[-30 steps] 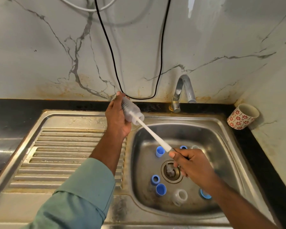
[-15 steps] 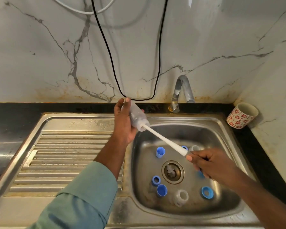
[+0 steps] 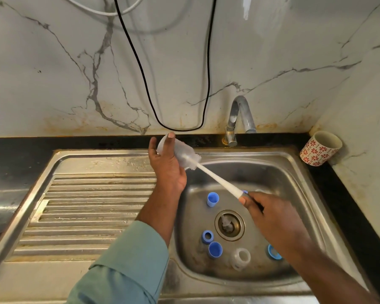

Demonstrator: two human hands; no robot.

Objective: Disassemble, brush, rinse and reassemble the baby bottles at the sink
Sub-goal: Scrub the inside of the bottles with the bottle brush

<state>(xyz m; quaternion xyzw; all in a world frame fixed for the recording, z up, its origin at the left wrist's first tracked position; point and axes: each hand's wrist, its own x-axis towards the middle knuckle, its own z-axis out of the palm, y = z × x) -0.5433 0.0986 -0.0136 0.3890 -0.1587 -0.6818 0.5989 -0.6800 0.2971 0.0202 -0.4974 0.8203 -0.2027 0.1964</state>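
Since 0.5 s ago our right hand drew the brush outward; left hand fingers wrap the light, slippery bottle mid-body.

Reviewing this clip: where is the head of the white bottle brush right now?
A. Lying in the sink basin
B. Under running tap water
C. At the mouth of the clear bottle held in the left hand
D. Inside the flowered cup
C: the white bristle head of the long-handled bottle brush sits at the mouth of the clear plastic baby bottle gripped by the left hand, while the right hand holds the handle.
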